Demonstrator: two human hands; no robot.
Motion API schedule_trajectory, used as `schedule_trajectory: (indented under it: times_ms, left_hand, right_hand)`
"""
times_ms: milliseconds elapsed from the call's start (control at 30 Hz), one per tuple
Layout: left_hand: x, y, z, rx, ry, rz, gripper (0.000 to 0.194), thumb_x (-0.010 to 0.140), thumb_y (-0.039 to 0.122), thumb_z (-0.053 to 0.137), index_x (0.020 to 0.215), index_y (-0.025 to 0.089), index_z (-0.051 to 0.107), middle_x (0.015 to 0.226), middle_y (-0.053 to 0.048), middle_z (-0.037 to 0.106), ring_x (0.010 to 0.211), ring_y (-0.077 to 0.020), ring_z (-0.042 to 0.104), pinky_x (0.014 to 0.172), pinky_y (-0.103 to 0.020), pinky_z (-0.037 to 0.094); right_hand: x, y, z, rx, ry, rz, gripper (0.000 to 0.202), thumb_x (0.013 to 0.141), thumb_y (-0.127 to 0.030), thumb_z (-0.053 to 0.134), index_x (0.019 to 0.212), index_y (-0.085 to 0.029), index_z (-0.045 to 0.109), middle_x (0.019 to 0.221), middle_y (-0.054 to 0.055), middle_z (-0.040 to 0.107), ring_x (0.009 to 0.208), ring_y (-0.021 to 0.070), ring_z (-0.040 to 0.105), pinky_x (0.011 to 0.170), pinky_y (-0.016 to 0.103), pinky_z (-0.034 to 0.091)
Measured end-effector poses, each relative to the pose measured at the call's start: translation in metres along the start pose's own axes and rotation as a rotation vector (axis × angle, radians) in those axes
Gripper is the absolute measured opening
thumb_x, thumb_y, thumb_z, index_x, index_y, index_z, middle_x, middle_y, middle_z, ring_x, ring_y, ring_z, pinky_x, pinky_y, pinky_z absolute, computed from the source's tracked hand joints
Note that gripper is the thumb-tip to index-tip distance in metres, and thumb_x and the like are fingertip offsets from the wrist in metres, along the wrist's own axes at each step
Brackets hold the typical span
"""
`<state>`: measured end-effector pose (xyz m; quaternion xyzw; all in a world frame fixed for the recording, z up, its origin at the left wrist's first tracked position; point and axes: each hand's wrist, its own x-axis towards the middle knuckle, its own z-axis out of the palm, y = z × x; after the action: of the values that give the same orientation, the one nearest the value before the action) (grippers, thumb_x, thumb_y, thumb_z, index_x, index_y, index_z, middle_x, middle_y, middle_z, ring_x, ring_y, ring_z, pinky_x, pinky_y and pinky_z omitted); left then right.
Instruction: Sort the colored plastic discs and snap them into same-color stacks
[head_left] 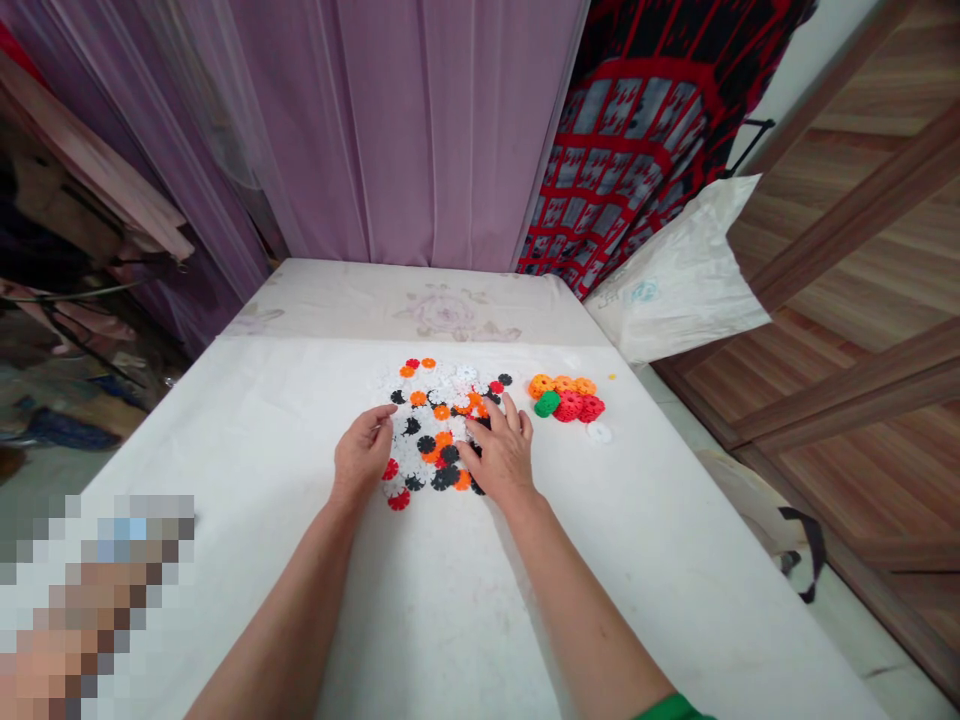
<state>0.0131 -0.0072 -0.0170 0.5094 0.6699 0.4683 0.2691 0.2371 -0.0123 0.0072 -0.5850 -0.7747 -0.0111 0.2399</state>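
A loose pile of flat notched plastic discs (442, 411) in white, black, orange and red lies on the white table. Over its right side my right hand (504, 455) is spread, fingers apart, fingertips touching the discs. My left hand (363, 458) is at the pile's left edge, thumb and fingers pressed together; what they hold, if anything, I cannot make out. Close to it lie a red disc (398, 500) and a black disc (397, 397). To the right of the pile are orange (562, 385), red (577, 405) and green (547, 404) clusters of joined discs.
A few white discs (598, 432) sit beside the coloured clusters. The table (247, 430) has a flowered cloth strip (442, 312) at its back edge. A white sack (675, 280) leans at the right corner, near wooden doors (847, 330). Purple curtains (420, 130) hang behind.
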Motion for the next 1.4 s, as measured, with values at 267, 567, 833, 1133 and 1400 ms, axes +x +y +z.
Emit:
schedule_trajectory:
  times_ms: [267,567,833,1133,1400]
  left_hand:
    - [0.001,-0.001,0.0,0.012,-0.007,0.026,0.042,0.085,0.047,0.053,0.113,0.023,0.073,0.081,-0.002,0.072,0.069,-0.0158,0.064,0.065,-0.028,0.051]
    - [0.0,-0.001,-0.001,0.034,-0.001,0.033,0.041,0.086,0.046,0.053,0.113,0.024,0.073,0.079,-0.001,0.071,0.069,-0.0163,0.064,0.066,-0.028,0.052]
    - [0.001,0.0,-0.001,0.038,-0.003,0.039,0.039,0.086,0.045,0.053,0.111,0.025,0.073,0.086,-0.002,0.074,0.075,-0.0172,0.067,0.069,-0.028,0.053]
    - [0.0,0.0,-0.002,0.043,-0.023,0.018,0.042,0.085,0.046,0.053,0.115,0.024,0.072,0.084,-0.002,0.073,0.072,-0.0169,0.066,0.067,-0.028,0.053]
    - [0.001,0.001,-0.003,0.09,-0.01,0.026,0.04,0.084,0.045,0.054,0.113,0.026,0.073,0.081,-0.001,0.071,0.071,-0.0173,0.066,0.066,-0.028,0.052]
  right_hand:
    - [-0.001,-0.004,0.006,0.082,0.015,0.001,0.012,0.087,-0.027,0.07,0.096,-0.028,0.079,0.137,0.009,0.065,0.143,0.0336,0.04,0.115,0.058,0.027]
    - [-0.008,0.005,-0.004,0.045,0.003,0.052,0.016,0.084,-0.031,0.07,0.097,-0.026,0.078,0.144,0.01,0.06,0.145,0.0354,0.036,0.116,0.059,0.026]
    - [-0.003,0.002,0.001,0.104,-0.043,0.128,0.02,0.082,-0.029,0.07,0.1,-0.024,0.077,0.146,0.01,0.058,0.147,0.0344,0.034,0.116,0.059,0.024]
    - [-0.008,0.03,-0.004,0.179,0.191,0.126,0.017,0.08,-0.03,0.07,0.096,-0.025,0.074,0.135,0.008,0.066,0.142,0.0331,0.041,0.115,0.056,0.03]
    - [-0.041,0.066,-0.009,0.152,0.306,0.185,0.014,0.081,-0.032,0.068,0.093,-0.025,0.073,0.13,0.01,0.067,0.137,0.0333,0.046,0.112,0.055,0.038]
